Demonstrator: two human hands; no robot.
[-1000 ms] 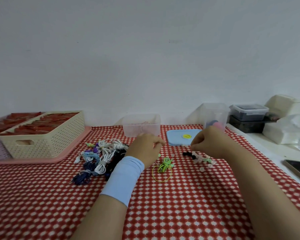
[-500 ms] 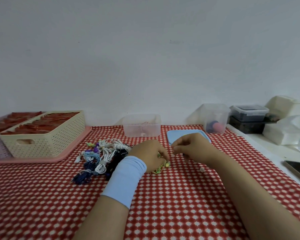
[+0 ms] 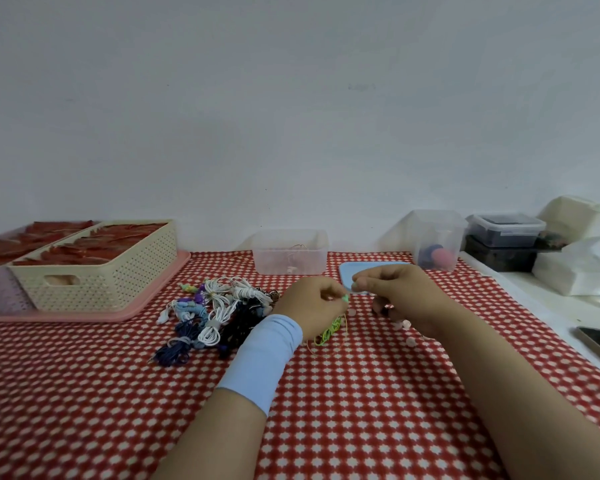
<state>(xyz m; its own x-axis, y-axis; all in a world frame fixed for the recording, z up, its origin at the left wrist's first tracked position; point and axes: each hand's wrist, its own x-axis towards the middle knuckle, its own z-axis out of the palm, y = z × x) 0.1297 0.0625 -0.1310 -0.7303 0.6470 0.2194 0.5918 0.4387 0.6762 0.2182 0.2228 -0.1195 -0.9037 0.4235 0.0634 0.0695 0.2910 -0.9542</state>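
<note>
- Table (image 3: pixel 361 427): red-white check cloth. Grip = left hand (image 3: pixel 309 306) + right hand (image 3: pixel 406 296), pinched close together above cloth.
- Green cord (image 3: pixel 329 332): loose tangle on cloth, directly below grip, partly under left hand.
- Pale beads (image 3: pixel 410 342): a few, just R of grip, some hidden by right hand.
- Cord bundles (image 3: pixel 215 313): white, blue & black heap, just L of grip.
- Blue lid (image 3: pixel 371 268): flat, just behind grip, part hidden.
- Clear tub (image 3: pixel 290 252): behind grip, a bit L.
- Tall tub (image 3: pixel 437 237): clear, behind grip to R, near lid's far corner.
- Pink tray (image 3: pixel 153 296): well L of grip, w/ cream basket (image 3: pixel 94 271) on it.
</note>
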